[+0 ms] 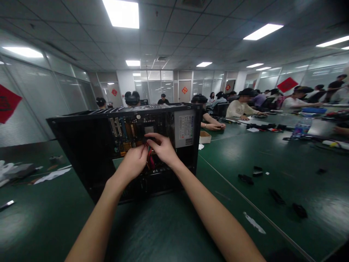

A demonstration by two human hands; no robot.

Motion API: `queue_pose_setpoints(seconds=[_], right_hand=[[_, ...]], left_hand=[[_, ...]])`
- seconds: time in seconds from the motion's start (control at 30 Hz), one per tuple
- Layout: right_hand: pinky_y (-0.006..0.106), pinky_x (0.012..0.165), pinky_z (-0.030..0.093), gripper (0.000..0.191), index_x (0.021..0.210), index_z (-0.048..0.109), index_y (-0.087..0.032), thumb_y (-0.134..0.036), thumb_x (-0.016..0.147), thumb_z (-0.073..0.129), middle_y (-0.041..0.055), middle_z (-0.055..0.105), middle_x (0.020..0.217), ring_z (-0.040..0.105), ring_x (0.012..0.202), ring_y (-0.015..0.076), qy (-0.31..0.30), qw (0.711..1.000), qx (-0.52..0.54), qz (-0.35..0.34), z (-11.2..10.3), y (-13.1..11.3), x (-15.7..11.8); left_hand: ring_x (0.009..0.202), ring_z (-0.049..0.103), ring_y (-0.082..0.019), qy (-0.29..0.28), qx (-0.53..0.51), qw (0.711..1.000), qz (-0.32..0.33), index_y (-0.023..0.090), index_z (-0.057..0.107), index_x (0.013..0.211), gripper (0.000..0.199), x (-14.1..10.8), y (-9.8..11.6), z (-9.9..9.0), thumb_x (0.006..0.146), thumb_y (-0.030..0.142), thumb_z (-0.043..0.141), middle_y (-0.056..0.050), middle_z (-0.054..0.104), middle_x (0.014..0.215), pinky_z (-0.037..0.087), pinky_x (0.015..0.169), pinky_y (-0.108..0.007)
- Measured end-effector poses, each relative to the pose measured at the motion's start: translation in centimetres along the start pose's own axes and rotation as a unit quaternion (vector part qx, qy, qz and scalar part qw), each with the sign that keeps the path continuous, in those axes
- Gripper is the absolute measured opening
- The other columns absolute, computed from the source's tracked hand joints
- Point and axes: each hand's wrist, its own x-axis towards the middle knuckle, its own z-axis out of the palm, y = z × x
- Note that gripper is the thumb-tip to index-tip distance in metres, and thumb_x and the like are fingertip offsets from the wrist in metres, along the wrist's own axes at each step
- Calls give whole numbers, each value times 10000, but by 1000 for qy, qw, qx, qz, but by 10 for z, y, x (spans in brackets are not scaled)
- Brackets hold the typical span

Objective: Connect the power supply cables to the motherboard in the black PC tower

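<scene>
The computer case (81, 115) stands open side nearest, letting the left hand (134, 160) and right hand (165, 148) meet at the wires (151, 159); fingers curled close, though whether either grips anything I cannot tell.

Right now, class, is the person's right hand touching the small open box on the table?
Apart. The head view shows the right hand at the open computer case, whose right edge stands between it and the box.

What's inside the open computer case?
Inside the computer case: a motherboard with expansion slots, a labelled power supply, and red cables. Left hand and right hand cover part of the board; what they grip is hidden.
</scene>
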Motion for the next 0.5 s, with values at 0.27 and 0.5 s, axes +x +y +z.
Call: queue_pose_setpoints(seconds=[0.27, 0.5], right_hand=[[346, 1083, 378, 471, 1276, 599, -175, -68, 875, 376, 77, 631, 1280, 538, 1226, 171, -118, 968, -220, -9, -11, 4, -5], [367, 965, 448, 281, 1167, 657, -176, -298, 935, 553, 135, 550, 1251, 476, 1188, 249, -183, 842, -507, -17, -19, 9, -15]], left_hand=[[777, 645, -241, -16, 13, 998, -57, 180, 641, 753, 399, 4, -22, 6, 930, 371, 340, -110, 718, 840, 413, 680, -316], [805, 663, -250, -18, 56, 987, -147, 158, 702, 798, 439, 9, -32, 17, 920, 367, 336, -127, 740, 856, 406, 647, -300]])
